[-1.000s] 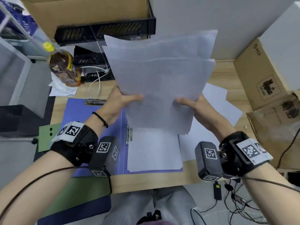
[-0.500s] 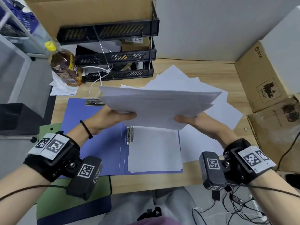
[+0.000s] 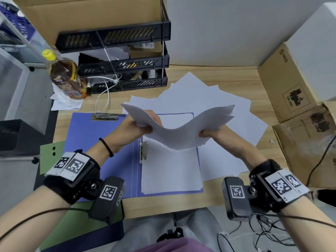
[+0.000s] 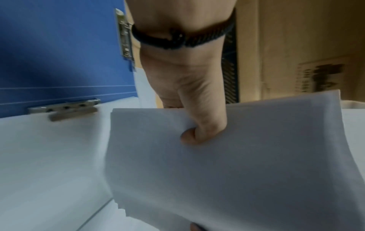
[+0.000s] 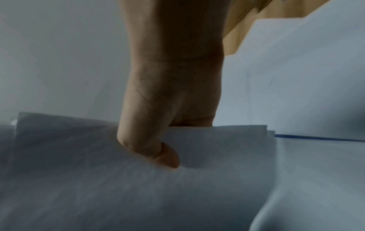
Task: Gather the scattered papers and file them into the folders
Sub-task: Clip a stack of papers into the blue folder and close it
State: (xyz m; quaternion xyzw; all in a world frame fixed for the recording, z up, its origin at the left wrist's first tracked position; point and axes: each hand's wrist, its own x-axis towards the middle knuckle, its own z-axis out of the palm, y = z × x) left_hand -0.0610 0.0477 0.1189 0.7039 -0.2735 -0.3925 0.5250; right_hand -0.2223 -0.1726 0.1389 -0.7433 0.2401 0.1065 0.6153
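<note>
Sagging in the middle between both hands, a sheaf of white paper sheets (image 3: 179, 131) hangs in the air with its two ends lifted. The left hand (image 3: 135, 128) pinches the left end, thumb pressed on top as the left wrist view shows (image 4: 197, 132), the other fingers hidden beneath the sheets. The right hand (image 3: 216, 134) pinches the right end the same way, thumb on top (image 5: 158, 153); its fingers below are not visible.

Directly under the sheaf and between the two forearms lies an open blue cardboard folder (image 3: 101, 142) with a metal clip along its spine (image 3: 143, 151). A stack of white sheets (image 3: 171, 170) is already lying on the folder's right half, below the hands. A second metal clip (image 3: 105, 117) sits at the folder's far edge, just beyond the left hand.

Beyond and to the right of the hands, loose white sheets (image 3: 209, 95) lie fanned and overlapping on the light wooden desk (image 3: 236, 77).

Near the left wrist, a green folder (image 3: 49, 155) pokes out from under the blue one.

Well beyond the left hand stands a black plastic three-tier letter tray (image 3: 123, 64), and left of it a brown drink bottle with a yellow cap (image 3: 67, 77), standing on white tissue. Past the right hand, brown cardboard boxes (image 3: 283, 84) sit against the desk's edge.
</note>
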